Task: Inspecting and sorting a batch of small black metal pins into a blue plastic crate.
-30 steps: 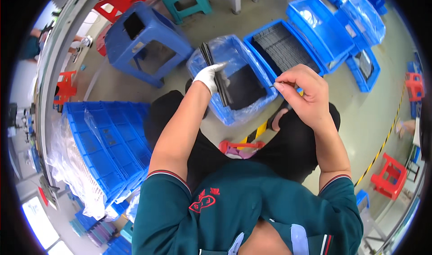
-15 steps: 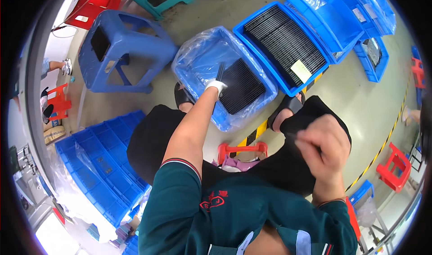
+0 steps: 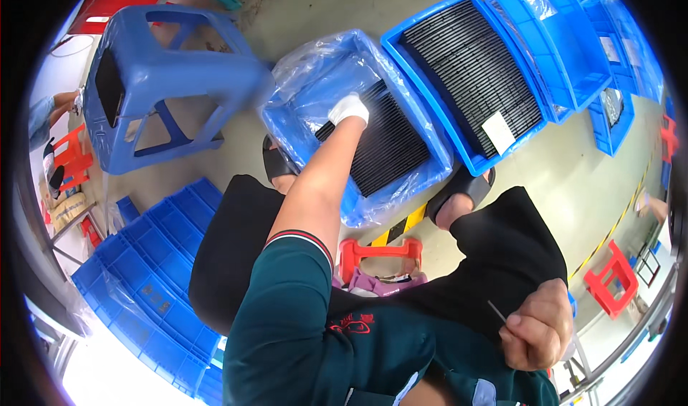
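Observation:
My left hand (image 3: 349, 110), in a white glove, is closed over several thin black strips (image 3: 376, 89) at the far edge of a stack of black strips (image 3: 390, 148). Their ends stick out on both sides of the glove; the fingertips are hidden. The stack lies in a blue bin (image 3: 423, 116) lined with a clear plastic bag (image 3: 297, 73). Bare and held near my right thigh, my right hand (image 3: 537, 327) pinches a thin grey rod (image 3: 496, 310). Only the rod's narrow end shows.
Right of the bin stands a blue crate (image 3: 466, 164) full of dark strips, with a pale paper slip (image 3: 498, 132) on it. More blue crates (image 3: 555, 48) are stacked beyond. A blue stool (image 3: 179, 69) and blue crates (image 3: 154, 270) are at the left, a red stool (image 3: 380, 252) between my legs.
My left hand has brought the strips, earlier sticking up from the glove, down along the stack's far edge. My right hand has moved lower and nearer my body; its rod now shows clearly.

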The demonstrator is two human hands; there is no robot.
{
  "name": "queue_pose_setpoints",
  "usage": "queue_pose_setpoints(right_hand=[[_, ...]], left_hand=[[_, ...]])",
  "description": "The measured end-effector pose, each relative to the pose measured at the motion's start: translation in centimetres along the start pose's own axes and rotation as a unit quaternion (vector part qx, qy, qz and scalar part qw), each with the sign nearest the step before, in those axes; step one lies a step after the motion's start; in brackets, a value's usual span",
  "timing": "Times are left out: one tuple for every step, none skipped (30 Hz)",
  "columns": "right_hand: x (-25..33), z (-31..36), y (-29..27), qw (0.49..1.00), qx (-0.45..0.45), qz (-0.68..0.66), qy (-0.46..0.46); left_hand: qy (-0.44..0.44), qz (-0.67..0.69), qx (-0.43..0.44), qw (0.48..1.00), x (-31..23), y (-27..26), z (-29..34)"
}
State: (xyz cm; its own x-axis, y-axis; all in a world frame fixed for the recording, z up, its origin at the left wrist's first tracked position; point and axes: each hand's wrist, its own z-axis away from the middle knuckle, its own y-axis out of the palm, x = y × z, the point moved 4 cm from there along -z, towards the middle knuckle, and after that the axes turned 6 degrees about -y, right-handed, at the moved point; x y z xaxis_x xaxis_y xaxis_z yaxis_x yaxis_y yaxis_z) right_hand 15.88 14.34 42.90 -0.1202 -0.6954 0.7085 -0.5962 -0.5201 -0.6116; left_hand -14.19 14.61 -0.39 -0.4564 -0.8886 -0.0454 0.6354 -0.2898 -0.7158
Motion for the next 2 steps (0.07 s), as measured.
queue_pose_setpoints(right_hand=[[-0.20,-0.18,-0.01,1.000,0.009,0.001,0.007],[-0.28,-0.44,0.11,1.000,0.017,-0.002,0.011]], left_hand=[[0.001,-0.010,-0.005,1.000,-0.39,0.49,-0.26],[0.015,-0.043,-0.011,0.999,-0.02,0.84,-0.75]])
